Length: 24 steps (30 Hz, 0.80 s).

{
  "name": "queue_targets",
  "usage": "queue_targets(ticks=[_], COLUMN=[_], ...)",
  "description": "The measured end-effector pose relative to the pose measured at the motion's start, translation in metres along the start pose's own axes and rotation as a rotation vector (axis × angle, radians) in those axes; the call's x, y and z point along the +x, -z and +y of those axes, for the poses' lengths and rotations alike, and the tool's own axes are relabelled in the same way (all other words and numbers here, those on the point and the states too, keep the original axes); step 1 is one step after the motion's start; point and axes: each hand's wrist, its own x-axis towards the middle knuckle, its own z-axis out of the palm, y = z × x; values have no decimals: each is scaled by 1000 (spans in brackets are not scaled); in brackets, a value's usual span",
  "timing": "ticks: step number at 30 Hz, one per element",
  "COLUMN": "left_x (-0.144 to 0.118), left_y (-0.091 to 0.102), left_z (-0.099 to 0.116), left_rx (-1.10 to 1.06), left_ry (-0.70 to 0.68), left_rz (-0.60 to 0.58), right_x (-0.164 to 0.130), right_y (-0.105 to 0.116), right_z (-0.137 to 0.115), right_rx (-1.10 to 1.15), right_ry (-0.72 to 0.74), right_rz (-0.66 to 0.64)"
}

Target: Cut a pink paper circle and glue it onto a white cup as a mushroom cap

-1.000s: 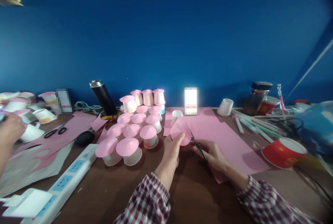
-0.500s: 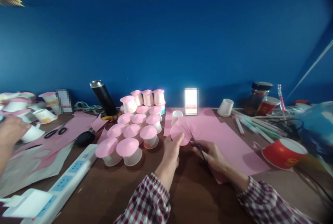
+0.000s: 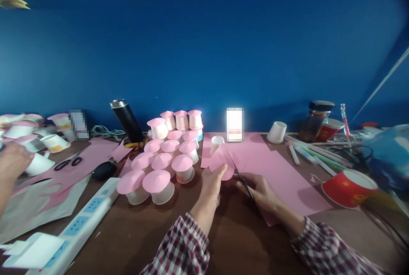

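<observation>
Between thumb and fingers, my left hand pinches a round piece of pink paper. My right hand is closed around a pair of dark scissors, whose blades reach up to the paper's right edge. Whether the blades are apart is hard to make out. Just behind the round piece stands a small white paper cup. A large pink sheet lies flat under and to the right of my hands. Left of my left hand, several upturned cups carry pink cone tops.
A power strip and black flask stand left. Another person's hand is at far left near cups and a second pair of scissors. Right are a white cup, markers and a red paper bowl.
The round pink paper has shifted and turned slightly in my left hand beside the scissors. The other person's hand at far left has moved slightly. Everything else stays put.
</observation>
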Motion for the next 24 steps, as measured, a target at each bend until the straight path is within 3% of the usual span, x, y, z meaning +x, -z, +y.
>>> queue_targets(ticks=[18,24], left_x=[-2,-2], left_y=[1,1], left_z=[-1,1], left_rx=[-20,0], left_ry=[98,64], left_rz=[97,53], right_x=[1,1], right_y=[2,2], right_z=[1,4], right_rx=[-11,-3], right_ry=[17,18], right_rz=[-25,-18])
